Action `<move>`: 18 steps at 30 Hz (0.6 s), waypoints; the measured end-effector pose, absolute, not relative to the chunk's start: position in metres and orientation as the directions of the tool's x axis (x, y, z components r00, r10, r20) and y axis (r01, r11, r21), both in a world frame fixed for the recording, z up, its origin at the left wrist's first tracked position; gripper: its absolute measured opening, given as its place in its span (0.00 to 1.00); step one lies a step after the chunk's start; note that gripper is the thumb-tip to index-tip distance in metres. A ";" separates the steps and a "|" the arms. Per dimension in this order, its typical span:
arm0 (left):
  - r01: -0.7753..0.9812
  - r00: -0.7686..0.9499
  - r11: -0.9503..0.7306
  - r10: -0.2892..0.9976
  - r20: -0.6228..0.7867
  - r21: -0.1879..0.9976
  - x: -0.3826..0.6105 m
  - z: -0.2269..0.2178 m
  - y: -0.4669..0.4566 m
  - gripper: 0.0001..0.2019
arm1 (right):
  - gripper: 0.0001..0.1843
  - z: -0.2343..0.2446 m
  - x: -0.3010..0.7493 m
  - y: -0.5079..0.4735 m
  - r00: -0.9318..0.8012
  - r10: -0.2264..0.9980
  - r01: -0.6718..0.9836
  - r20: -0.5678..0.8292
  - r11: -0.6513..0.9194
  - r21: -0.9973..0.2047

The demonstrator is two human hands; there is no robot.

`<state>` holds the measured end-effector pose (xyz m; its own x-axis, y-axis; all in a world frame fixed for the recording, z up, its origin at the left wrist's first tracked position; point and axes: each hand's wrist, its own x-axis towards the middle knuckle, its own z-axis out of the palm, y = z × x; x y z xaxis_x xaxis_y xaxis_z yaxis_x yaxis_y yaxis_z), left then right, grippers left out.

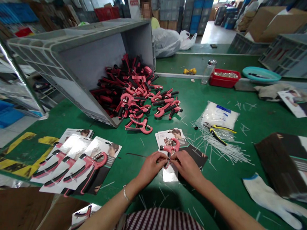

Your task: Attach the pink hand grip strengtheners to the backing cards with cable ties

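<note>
The left hand (151, 168) and the right hand (188, 167) each have a clenched grip on the lower part of a pink hand exerciser (170, 147). It sits against a printed card (167, 137) on the green table (145, 143).

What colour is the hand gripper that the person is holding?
The hand gripper is pink and black, best in the head view.
</note>
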<state>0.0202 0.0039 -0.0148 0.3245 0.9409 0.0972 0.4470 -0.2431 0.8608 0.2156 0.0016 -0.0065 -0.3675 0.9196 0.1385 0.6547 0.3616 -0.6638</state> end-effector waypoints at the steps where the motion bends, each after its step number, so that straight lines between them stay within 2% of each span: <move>1: 0.420 0.315 -0.213 0.946 0.079 0.882 0.020 -0.016 0.004 0.04 | 0.07 -0.006 0.217 0.001 -0.393 0.908 0.662 0.143 0.388 -0.642; 5: 0.355 0.304 -0.155 0.952 0.043 0.922 0.019 -0.017 0.007 0.04 | 0.09 -0.003 0.221 0.001 -0.449 0.876 0.653 0.179 0.458 -0.603; 11: 0.351 0.301 -0.166 0.952 0.057 0.921 0.020 -0.017 0.014 0.05 | 0.10 -0.002 0.220 0.007 -0.439 0.874 0.636 0.209 0.467 -0.614; 18: 0.253 0.277 -0.082 0.961 0.009 0.964 0.023 -0.024 0.040 0.06 | 0.09 -0.013 0.223 0.031 -0.432 0.873 0.658 0.227 0.477 -0.582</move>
<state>0.0229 0.0396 -0.0241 0.2766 0.9610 0.0089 0.2533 -0.0818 0.9639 0.2230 0.0305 -0.0128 -0.4320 0.8727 0.2274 0.6579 0.4774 -0.5825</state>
